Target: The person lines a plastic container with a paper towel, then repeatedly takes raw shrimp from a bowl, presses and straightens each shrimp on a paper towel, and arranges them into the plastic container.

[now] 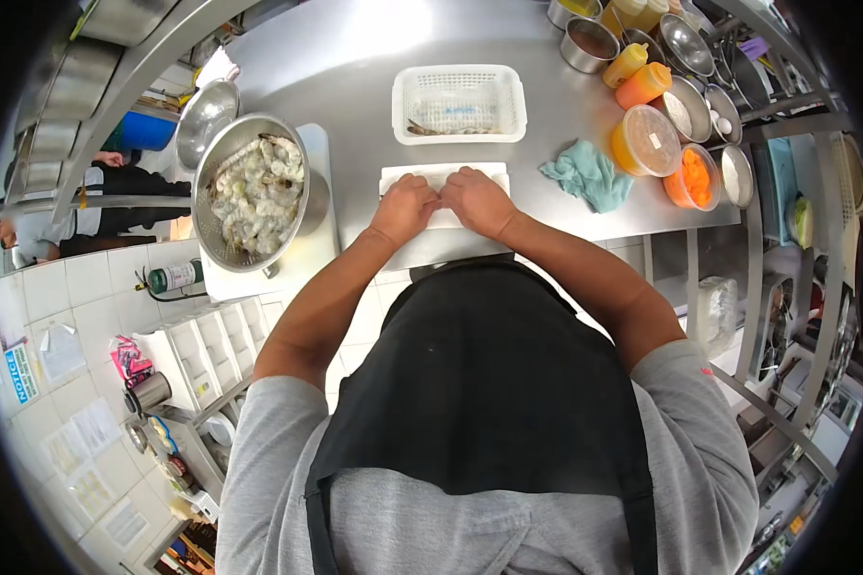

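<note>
My left hand (406, 206) and right hand (478, 199) are meeting over a white slab (393, 178) near the edge of the desk (355, 96), fingers curling inward; what they are pinching, I cannot tell. Beyond, a white basket (460, 139) is holding some shrimp (446, 130); leftward, a colander (201, 226) is holding a shrimp heap (257, 196).

Left of the white basket (460, 138), the steel table (360, 105) lets a hand pass, until the colander (203, 218) stops it. Right of the basket, passage is free up to the orange bottle (643, 85). On its near side, the left hand (406, 206) and right hand (477, 199) obstruct.
</note>
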Available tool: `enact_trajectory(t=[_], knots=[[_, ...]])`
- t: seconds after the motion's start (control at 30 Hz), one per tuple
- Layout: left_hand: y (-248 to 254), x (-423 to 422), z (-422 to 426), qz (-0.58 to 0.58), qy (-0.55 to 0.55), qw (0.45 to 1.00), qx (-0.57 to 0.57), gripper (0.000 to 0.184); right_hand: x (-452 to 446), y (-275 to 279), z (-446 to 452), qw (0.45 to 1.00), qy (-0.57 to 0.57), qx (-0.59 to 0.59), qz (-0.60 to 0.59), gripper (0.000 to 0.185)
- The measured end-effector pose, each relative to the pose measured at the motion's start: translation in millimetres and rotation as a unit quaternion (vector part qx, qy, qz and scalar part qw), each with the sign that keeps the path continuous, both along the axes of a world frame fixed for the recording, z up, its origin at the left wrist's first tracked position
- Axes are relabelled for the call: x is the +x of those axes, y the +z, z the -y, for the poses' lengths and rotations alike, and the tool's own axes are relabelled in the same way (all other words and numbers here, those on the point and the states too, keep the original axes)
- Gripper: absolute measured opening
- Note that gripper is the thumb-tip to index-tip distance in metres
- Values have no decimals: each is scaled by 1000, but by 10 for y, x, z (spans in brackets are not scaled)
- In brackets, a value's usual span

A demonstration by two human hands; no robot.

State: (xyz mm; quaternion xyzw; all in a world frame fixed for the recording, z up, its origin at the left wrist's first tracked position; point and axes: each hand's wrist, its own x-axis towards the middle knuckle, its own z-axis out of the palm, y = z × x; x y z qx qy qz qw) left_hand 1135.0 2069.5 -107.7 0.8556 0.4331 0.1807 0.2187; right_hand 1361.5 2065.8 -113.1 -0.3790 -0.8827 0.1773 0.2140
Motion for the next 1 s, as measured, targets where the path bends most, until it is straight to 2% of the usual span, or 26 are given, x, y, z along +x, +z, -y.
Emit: enact_trajectory(t=[0.07,0.17,0.27,0.47,0.7,0.87,1.0], knots=[[46,-9,-4,-1,9,1000,0,10,84,14,-12,999,18,17,-23,10],[176,77,53,25,44,998,27,15,251,22,63,996,-54,30,-57,17],[138,256,109,36,49,998,23,15,323,18,41,998,-45,17,-50,12],[27,354,8,28,22,999,-13,12,292,84,-32,997,-34,-70,20,10],[20,425,-48,-16,14,1000,-8,5,223,78,-99,992,-38,-101,62,7],[-13,428,-64,0,17,1000,-14,8,209,122,-132,987,-45,-132,76,9],[-12,425,-58,-11,21,1000,-6,8,220,113,-127,990,-37,-113,81,8]])
